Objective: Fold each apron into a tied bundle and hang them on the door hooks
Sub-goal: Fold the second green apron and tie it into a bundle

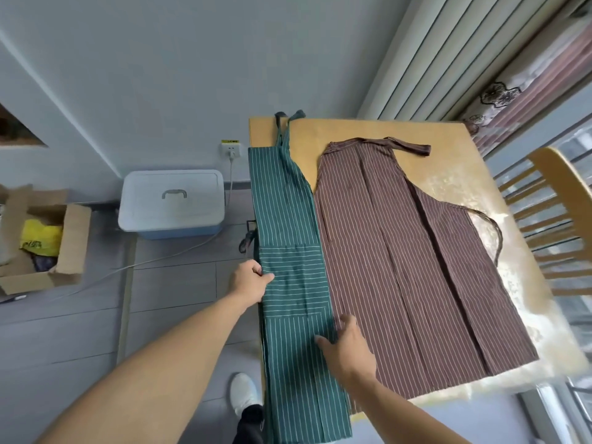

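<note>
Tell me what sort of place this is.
Probably a room in a home: a wooden table beside curtains, a spindle-back chair, and a lidded storage bin and open cardboard box on the tiled floor.

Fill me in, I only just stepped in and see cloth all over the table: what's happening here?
A person is folding aprons on a wooden table. The green apron already lies folded into a long narrow strip along the table's left edge. The left hand pinches its outer edge while the right hand presses flat on its other side. The brown apron lies beside it, spread out, not yet bundled. Nothing is tied or hung yet.
</note>
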Available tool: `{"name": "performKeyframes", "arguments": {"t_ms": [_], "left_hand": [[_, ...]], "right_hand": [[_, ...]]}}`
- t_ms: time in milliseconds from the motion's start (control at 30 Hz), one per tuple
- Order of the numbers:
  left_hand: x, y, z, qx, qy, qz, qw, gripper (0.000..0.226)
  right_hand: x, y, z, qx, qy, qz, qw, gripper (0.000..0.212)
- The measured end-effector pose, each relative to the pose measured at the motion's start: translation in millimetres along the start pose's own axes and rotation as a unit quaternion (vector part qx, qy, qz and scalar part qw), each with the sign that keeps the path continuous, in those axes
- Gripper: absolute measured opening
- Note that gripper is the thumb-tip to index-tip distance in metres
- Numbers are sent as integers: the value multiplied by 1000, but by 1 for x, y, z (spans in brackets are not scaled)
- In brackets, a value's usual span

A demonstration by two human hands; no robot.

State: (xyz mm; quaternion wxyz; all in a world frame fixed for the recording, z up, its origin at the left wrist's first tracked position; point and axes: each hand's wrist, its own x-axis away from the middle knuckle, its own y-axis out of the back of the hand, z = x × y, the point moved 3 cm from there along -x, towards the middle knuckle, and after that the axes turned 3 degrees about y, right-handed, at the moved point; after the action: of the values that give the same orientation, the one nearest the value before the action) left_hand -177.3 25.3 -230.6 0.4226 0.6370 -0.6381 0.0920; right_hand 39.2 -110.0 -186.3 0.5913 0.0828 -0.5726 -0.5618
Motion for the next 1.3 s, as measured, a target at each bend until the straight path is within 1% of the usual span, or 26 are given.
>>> {"name": "performKeyframes", "arguments": {"t_ms": [67,167,267,300,333,367,400,433,467,533,600,667,733,800,867,967,1033,1100,1167,1200,1233,1267,1300], "left_hand": [[-5,-1,0,-19,2,-10,1000,29],[-8,-2,0,-45,-4,-27,999,34],[-2,-1,-8,-127,-12,-42,991,33],[3,1,-11,-166,-15,-62,984,32],[10,3,-15,-210,-34,-94,973,33],[16,3,-20,-257,-83,-125,955,33],[24,-1,-24,-296,-147,-132,935,33],[32,-8,-26,-313,-208,-117,920,33],[39,-18,-26,-312,-249,-73,914,31],[59,-38,-27,-300,-285,39,910,23],[74,-55,-29,-321,-275,122,898,34],[90,-69,-26,-335,-264,151,892,35],[87,-74,-15,-338,-219,179,898,38],[102,-83,-12,-299,-194,198,913,40],[123,-98,-25,-239,-181,222,928,39],[161,-117,-37,-160,-137,284,936,33],[199,-121,-43,-45,-79,332,939,24],[236,-124,-44,91,-19,366,926,19],[275,-124,-48,213,13,340,916,12],[287,-125,-48,265,44,327,906,17],[278,-125,-34,301,85,302,901,28],[264,-127,-17,323,139,257,900,41],[250,-126,-1,320,167,220,906,47]], "right_hand": [[-4,-3,-6,0,-43,35,998,62],[-4,-12,-11,-17,-69,103,992,68],[-2,-14,-17,-49,-82,136,986,62],[1,-14,-20,-57,-94,154,982,69],[3,-15,-25,-59,-105,179,976,76],[8,-16,-30,-60,-112,214,969,82],[13,-18,-34,-56,-118,254,958,88],[18,-19,-39,-53,-124,295,946,91],[24,-18,-42,-50,-123,329,935,88],[35,-13,-46,-59,-110,377,918,75],[40,0,-45,-81,-85,397,910,63],[48,27,-41,-152,-46,419,894,52],[45,52,-27,-235,-9,443,865,49],[51,90,-22,-272,51,431,859,41],[56,121,-21,-290,98,416,856,32],[69,150,-26,-328,133,422,835,30],[76,160,-33,-354,130,421,825,36],[84,167,-41,-374,120,409,823,37],[89,170,-46,-395,119,392,822,31],[91,172,-49,-409,116,379,822,30],[92,173,-49,-426,111,364,821,32],[92,173,-49,-442,106,348,820,35],[91,174,-48,-461,101,330,818,36]]}}
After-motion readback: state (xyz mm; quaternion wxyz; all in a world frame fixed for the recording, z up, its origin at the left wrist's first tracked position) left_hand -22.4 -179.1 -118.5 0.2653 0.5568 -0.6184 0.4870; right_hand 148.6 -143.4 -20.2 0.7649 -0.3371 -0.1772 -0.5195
